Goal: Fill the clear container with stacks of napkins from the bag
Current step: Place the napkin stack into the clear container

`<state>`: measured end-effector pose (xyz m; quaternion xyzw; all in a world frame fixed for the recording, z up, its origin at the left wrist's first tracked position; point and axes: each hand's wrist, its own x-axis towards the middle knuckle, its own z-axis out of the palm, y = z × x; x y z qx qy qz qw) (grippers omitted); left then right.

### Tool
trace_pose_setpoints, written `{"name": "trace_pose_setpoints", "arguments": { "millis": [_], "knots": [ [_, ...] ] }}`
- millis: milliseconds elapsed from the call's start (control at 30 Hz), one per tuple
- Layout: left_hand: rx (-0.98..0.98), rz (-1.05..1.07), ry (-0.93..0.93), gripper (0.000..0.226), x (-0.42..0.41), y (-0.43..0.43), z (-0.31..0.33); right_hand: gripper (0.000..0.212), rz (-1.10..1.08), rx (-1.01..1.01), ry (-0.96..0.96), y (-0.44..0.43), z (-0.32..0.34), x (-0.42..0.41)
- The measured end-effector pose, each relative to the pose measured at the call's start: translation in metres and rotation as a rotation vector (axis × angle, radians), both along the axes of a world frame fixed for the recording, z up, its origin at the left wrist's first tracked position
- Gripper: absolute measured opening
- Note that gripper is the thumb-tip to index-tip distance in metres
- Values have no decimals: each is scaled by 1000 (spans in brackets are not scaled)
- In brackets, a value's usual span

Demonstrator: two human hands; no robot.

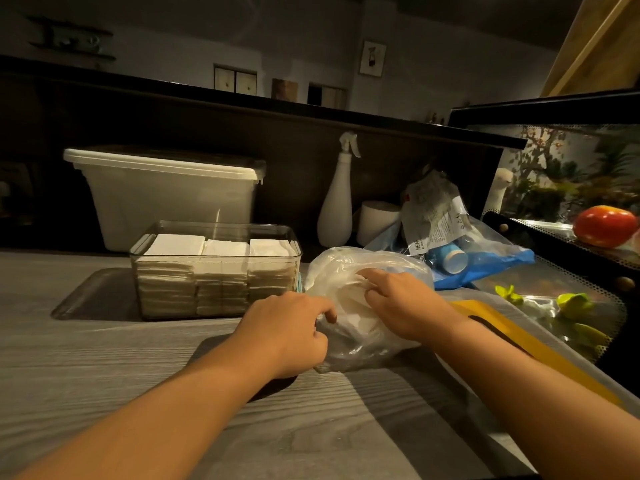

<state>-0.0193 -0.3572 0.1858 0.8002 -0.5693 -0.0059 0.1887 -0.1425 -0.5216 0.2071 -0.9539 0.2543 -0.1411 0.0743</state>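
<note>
The clear container (214, 227) stands on a dark tray (90, 296) at the centre left, holding three stacks of white napkins (180, 244) side by side. Right of it lies a crumpled clear plastic bag (349, 265) with white napkins (353, 317) inside. My left hand (287, 329) pinches the bag's near left edge. My right hand (401, 299) lies on top of the bag with its fingers curled into the plastic and the napkins beneath.
A lidded white storage bin (162, 195) stands behind the container. A white spray bottle (337, 199), a white cup (377, 223) and a blue-and-clear bag of items (485, 251) sit at the back right. A yellow board (512, 334) and a perforated shelf with a tomato (604, 225) lie to the right.
</note>
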Motion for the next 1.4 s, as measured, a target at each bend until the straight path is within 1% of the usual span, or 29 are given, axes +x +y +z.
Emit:
{"name": "trace_pose_setpoints", "arguments": {
  "millis": [100, 200, 333, 433, 533, 600, 700, 833, 933, 967, 1067, 1133, 1167, 1233, 1267, 1333, 1400],
  "knots": [
    [6, -14, -4, 39, 0, 0, -1, 53, -21, -84, 91, 4, -2, 2],
    [-5, -18, -1, 32, 0, 1, -1, 50, -28, -168, 154, 9, -8, 5],
    [-19, -10, 11, 27, -1, 0, -1, 44, -59, -203, 56, 7, -11, 8],
    [-19, -1, 17, 29, -1, 0, -1, 46, -73, -236, 21, 1, -8, 5],
    [-35, 9, 38, 32, 0, -1, -1, 43, -60, -261, 12, -1, -5, 1],
    [-46, 15, 46, 36, 0, -1, -2, 45, -25, -281, -68, 1, -1, -4],
    [-81, 40, 64, 39, 1, -2, -3, 50, 41, -223, -213, 1, 7, -12],
    [-168, 74, 171, 41, 1, -1, -3, 45, 138, 23, -378, 3, 15, -19],
    [-219, 94, 342, 52, -1, -1, 1, 41, 232, 326, -494, 10, 26, -23],
    [-232, 102, 425, 58, -1, -1, 2, 40, 240, 427, -518, 13, 29, -23],
    [-293, 80, 704, 77, -4, 2, 11, 27, 250, 690, -607, 22, 42, -17],
    [-325, 81, 909, 75, -3, 8, 16, 26, 312, 890, -676, 28, 48, -9],
    [-325, 59, 1051, 72, -2, 12, 19, 25, 347, 957, -686, 30, 51, -5],
    [-309, -83, 1384, 69, 0, 21, 21, 34, 393, 1074, -672, 32, 53, 6],
    [-328, -154, 1505, 70, 0, 22, 18, 42, 381, 1127, -659, 34, 51, 8],
    [-453, -202, 1640, 73, 4, 23, 17, 52, 331, 1190, -627, 33, 39, 20],
    [-506, -168, 1657, 61, 3, 21, 18, 55, 268, 1215, -618, 33, 23, 27]
  ]
}}
